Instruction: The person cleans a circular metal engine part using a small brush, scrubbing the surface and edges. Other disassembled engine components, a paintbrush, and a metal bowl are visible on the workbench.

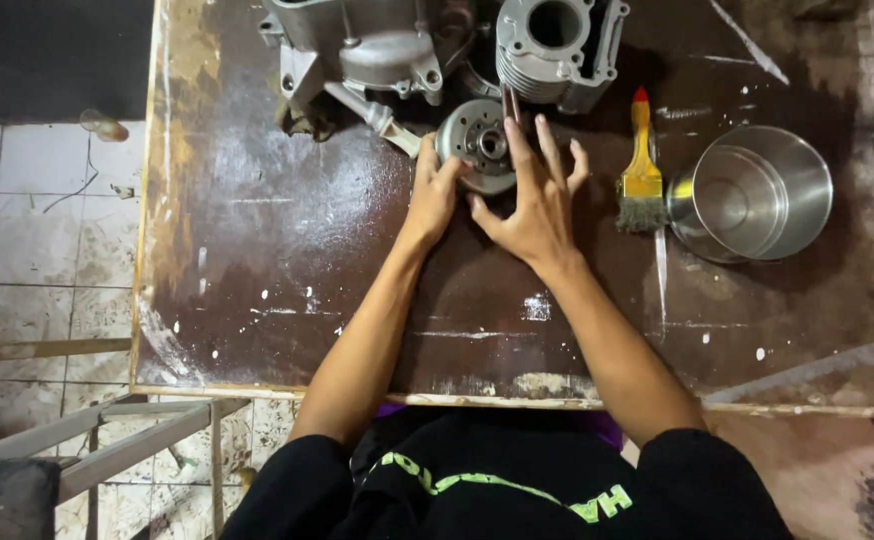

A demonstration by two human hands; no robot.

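Both hands grip the round metal disc [477,143] on the worktop [257,250], left hand [435,195] clasped on its edge, right hand [535,190] spread over it; turning it seems next, needing firm hold.

There is one view only, from a camera worn on the person's head, so no second view shares the scene. It looks almost straight down at the dark, paint-flecked wooden tabletop [287,260], with the person's black-sleeved arms entering from the bottom edge and reaching away toward the top of the frame. The tabletop's near edge runs across the lower part; its far part is cut off by the upper border. The camera sits close, at arm's reach, so both forearms fill the middle. On the left the view takes in a strip of pale tiled floor [37,230] below the tabletop
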